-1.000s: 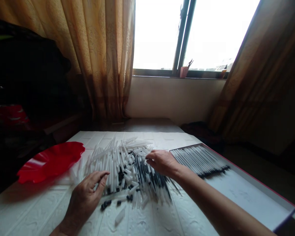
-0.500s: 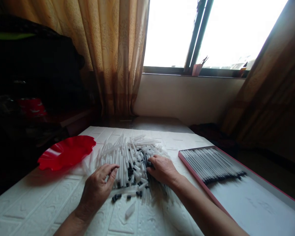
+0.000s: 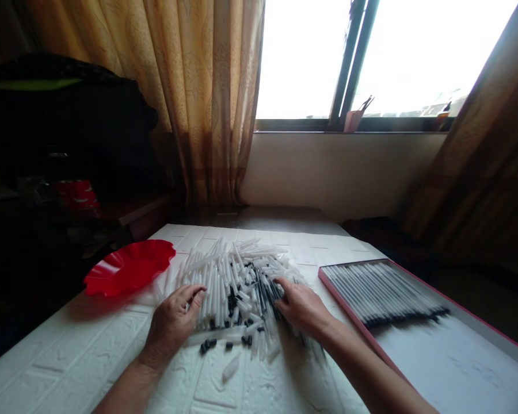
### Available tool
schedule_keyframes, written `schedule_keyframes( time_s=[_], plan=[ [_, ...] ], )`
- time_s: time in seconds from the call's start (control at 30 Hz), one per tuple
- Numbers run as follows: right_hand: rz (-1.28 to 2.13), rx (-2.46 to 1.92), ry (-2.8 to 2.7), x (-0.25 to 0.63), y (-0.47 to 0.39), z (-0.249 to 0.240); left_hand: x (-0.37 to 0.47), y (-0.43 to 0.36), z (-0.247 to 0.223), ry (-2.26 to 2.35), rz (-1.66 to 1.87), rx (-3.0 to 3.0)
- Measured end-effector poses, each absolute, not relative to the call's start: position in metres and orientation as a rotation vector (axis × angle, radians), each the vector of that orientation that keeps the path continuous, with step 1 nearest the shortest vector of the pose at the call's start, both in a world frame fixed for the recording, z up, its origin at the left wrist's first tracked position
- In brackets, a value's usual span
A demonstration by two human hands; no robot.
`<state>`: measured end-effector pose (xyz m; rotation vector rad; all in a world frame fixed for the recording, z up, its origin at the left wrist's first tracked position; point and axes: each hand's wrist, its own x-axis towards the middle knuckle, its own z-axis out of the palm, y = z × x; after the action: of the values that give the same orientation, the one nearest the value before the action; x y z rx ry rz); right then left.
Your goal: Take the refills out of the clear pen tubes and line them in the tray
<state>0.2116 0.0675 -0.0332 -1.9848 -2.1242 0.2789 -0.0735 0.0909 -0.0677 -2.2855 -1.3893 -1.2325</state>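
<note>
A loose pile of whitish translucent tubes (image 3: 216, 287) lies on the white brick-patterned table cover (image 3: 90, 351), mixed with short clear caps and small black pieces (image 3: 232, 300). My left hand (image 3: 176, 313) is at the pile's left front edge, thumb and forefinger pinched together; whatever they hold is too small to name. My right hand (image 3: 297, 305) is on the right side, its fingers around thin black rods (image 3: 265, 290) that lie slanted in the pile. Several short black pieces (image 3: 208, 345) and one clear cap (image 3: 231, 368) lie in front.
A red wavy-rimmed dish (image 3: 129, 267) is at the left. On the right, a pink-edged tray (image 3: 343, 299) holds a row of clear tubes with black ends (image 3: 384, 290). Behind the table are a curtain (image 3: 216, 103), a wall and a window with a pink cup (image 3: 353, 121).
My right hand has shifted slightly right, and more of the black rods now shows beside its fingers. My left hand keeps its pinch at the pile's edge. The whole view has shifted a little.
</note>
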Motion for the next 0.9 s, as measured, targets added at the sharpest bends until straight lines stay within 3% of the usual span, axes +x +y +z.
schedule_keyframes(
  time_s=[0.13, 0.27, 0.5, 0.73, 0.9],
  plan=[
    [0.332, -1.913, -2.089, 0.227, 0.048, -0.032, -0.077, 0.094, -0.073, -1.364, -1.166, -2.261],
    [0.460, -1.554, -1.969, 0.233, 0.031, -0.041, -0.070, 0.087, -0.072, -1.322, -1.066, -2.256],
    [0.704, -1.270, -1.601, 0.227, 0.026, -0.060, -0.032, 0.085, -0.043, -1.172, -0.705, -2.403],
    [0.615, -1.121, -1.551, 0.231, 0.017, -0.055, -0.012, 0.122, -0.030, -0.815, -0.393, -2.523],
    [0.482, -1.057, -1.568, 0.229, 0.012, -0.043, -0.011, 0.130, -0.021, -0.587, -0.405, -2.626]
  ],
)
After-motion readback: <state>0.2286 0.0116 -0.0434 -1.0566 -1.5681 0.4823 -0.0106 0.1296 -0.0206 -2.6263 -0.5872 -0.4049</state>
